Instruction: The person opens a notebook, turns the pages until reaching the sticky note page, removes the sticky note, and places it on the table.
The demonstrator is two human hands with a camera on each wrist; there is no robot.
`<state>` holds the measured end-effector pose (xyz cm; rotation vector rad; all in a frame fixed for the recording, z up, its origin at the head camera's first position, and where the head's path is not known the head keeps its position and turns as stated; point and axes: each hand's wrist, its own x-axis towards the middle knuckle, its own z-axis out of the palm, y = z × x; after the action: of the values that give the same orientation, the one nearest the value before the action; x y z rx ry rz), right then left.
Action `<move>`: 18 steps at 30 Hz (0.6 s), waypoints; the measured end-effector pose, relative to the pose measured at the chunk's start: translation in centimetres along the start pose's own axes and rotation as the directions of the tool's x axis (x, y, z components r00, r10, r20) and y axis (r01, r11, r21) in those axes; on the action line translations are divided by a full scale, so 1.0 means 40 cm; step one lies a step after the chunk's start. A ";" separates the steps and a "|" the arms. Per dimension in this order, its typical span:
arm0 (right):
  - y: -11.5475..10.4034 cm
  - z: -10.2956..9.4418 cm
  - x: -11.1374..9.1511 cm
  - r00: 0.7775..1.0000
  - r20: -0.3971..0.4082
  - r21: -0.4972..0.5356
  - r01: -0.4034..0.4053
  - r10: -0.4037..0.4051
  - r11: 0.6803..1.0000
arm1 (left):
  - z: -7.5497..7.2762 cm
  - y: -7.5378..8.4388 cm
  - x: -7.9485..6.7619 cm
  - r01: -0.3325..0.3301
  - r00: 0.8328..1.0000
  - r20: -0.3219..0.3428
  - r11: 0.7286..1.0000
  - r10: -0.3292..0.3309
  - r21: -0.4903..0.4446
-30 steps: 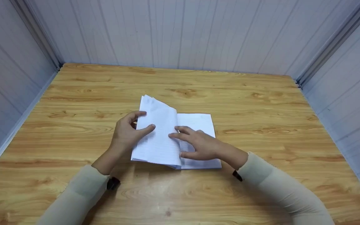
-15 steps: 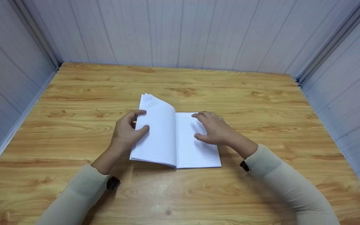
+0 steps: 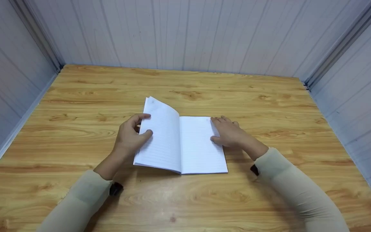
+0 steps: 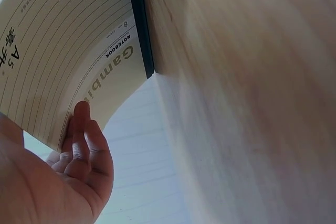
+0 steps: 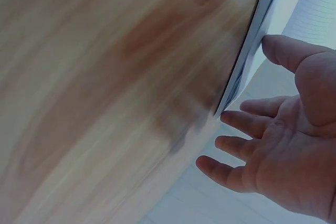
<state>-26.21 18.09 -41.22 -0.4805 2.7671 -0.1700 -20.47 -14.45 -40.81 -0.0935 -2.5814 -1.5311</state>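
Note:
An open notebook [image 3: 201, 151] with white ruled pages lies in the middle of the table. Its left part is lifted at a slant, and my left hand [image 3: 129, 135] grips that part by the outer edge, thumb on the page and fingers behind. The left wrist view shows the tan cover [image 4: 79, 35] from outside, printed "NOTEBOOK", with a dark spine [image 4: 140, 24]; fingers of the left hand [image 4: 84, 166] lie against it. My right hand [image 3: 230, 132] rests at the right page's outer upper edge. In the right wrist view the right hand [image 5: 294, 140] has outstretched fingers, its thumb at the page edge.
The notebook lies on a wood-grain table [image 3: 172, 199]. Pale panelled walls [image 3: 185, 35] enclose the table at the back and both sides. A small dark device [image 3: 116, 189] sits at the left sleeve cuff.
My right hand has moved from the middle fold across to the right page's outer edge. The loose leaves at the fold now lie smooth on the left part. My left hand has barely moved.

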 end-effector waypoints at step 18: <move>0.003 0.009 0.009 0.996 -0.080 0.148 0.049 -0.038 0.988 | 0.001 -0.001 0.002 0.010 1.000 -0.012 1.000 -0.010 0.013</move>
<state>-26.44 18.05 -41.68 -0.5052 2.7919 -0.4120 -20.54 -14.41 -40.85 -0.0706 -2.5864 -1.5130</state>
